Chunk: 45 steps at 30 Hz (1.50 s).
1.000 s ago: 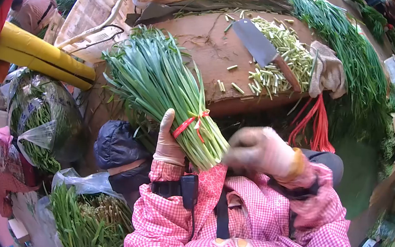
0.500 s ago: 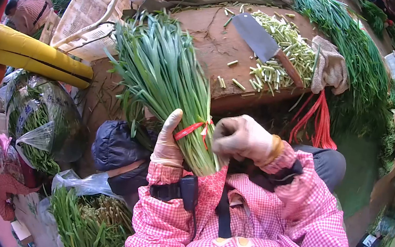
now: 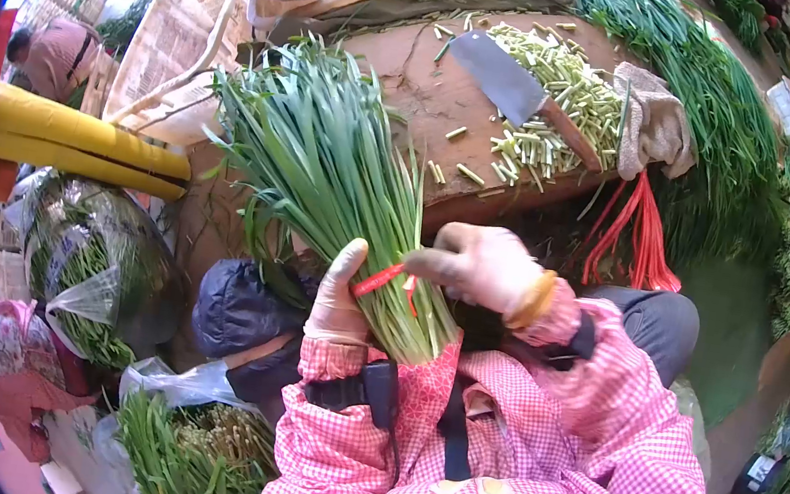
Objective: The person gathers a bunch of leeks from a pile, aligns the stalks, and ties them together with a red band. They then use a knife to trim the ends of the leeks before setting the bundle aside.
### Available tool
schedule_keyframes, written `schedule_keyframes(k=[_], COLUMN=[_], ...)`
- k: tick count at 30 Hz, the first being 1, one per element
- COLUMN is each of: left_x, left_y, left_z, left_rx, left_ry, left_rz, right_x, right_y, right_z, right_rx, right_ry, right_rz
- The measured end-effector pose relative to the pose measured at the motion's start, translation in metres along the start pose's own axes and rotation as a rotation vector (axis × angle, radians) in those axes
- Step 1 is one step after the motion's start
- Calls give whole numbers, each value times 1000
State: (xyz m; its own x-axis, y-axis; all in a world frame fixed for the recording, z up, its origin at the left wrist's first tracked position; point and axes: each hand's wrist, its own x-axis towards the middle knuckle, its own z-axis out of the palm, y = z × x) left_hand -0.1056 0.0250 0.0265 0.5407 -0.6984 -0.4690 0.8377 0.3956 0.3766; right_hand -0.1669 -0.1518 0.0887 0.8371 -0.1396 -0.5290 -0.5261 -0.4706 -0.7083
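My left hand, in a pale glove, is wrapped round the lower stems of a bunch of garlic chives. The leaves point up and away to the left, and the pale cut ends rest near my lap. A red tie circles the stems just above my left hand's grip. My right hand, also gloved, has its fingers closed at the tie on the bunch's right side. A short loose end of the tie hangs below those fingertips.
Beyond the bunch, a cleaver lies on a wooden board beside chopped stem pieces. A rag and red ties hang at its edge. Loose greens lie right; bagged greens stand left. Another person is far left.
My right hand has moved up and left along the stems, and its fingertips are now at the red tie. My left hand keeps its hold on the bunch.
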Motion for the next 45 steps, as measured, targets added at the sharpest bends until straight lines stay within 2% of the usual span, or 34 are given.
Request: schedule_keyframes(k=[1, 2, 3, 5, 7, 8, 9, 11, 12, 15, 16, 19, 20, 21, 22, 23, 24, 25, 27, 28, 29, 30, 31, 33, 35, 36, 37, 39, 40, 45], left_x=[2, 4, 4, 5, 7, 8, 5, 0, 1, -2, -2, -3, 1, 1, 2, 3, 4, 5, 6, 4, 1, 2, 2, 0, -2, -7, -12, -15, -16, -16], left_y=[-1, -2, -2, -3, -6, -6, -1, -5, -4, -2, -3, -8, -5, -5, -5, -4, -6, -6, -8, -9, -9, -7, -6, -10, -9, -9, -8, -8, -9, -7], left_z=[-1, -5, -7, -10, -19, -24, -20, -2, -12, -11, -9, 1, -11, -14, -16, -17, -17, -18, -19, -19, -17, -15, -12, -12, -19, -22, -17, -21, -24, -38], left_rx=[-12, 39, 89, 81, 48, 96, -3, -38, -2, -19, -29, -79, -79, -62, -41, -17, 87, 98, 118, 78, 46, 25, 24, 59, 171, 100, 24, 107, 89, 100], left_ry=[30, 56, 80, 79, 91, 162, 158, 122, 91, 3, -12, -46, -123, -115, -108, -103, -55, -44, -25, -24, -25, -33, -62, 53, 105, 58, 9, -39, -42, -102], left_rz=[-4, 5, 16, 7, -32, -36, -104, -3, -3, -8, -15, -42, -140, -125, -111, -99, -49, -48, -45, -71, -102, -134, -151, -36, -21, -43, -65, -43, -47, -139], right_x=[6, 13, 13, 16, 14, 13, 13, 11, 13, 3, -1, -23, -34, -38, -42, -31, -43, -31, -41, -40, -38, -33, -26, -14, -5, -8, -2, -10, -17, -21], right_y=[-7, -3, 4, 10, 12, 13, 19, 21, 24, 8, 6, 15, 22, 40, 56, 105, 100, 110, 93, 79, 75, 56, 38, 8, -1, 2, 16, 11, 6, 15], right_z=[4, 11, 14, 18, 25, 30, 41, 45, 45, 38, 29, 5, -5, -6, -3, 8, 7, 11, 1, -1, 2, 6, 13, 23, 25, 24, 34, 31, 31, 34], right_rx=[-183, -155, -25, 156, -42, -138, -276, -63, -153, 1178, 1269, 1080, 1037, 931, 777, -72, -641, -961, -725, -485, -288, -116, -178, -302, -414, -397, -253, 249, 815, 1001], right_ry=[17, 27, 0, -80, 92, 177, 559, 651, 679, 329, 235, 27, -40, -123, -211, -180, -217, -489, -148, -5, 105, 162, 199, 271, 134, 172, 304, 141, -128, -209], right_rz=[-1, -47, -102, -49, -162, -221, -664, -746, -850, -163, -154, -72, -21, -55, 36, -505, -90, 189, 36, -109, -441, -357, -351, -339, -400, -524, -763, -671, -130, -38])
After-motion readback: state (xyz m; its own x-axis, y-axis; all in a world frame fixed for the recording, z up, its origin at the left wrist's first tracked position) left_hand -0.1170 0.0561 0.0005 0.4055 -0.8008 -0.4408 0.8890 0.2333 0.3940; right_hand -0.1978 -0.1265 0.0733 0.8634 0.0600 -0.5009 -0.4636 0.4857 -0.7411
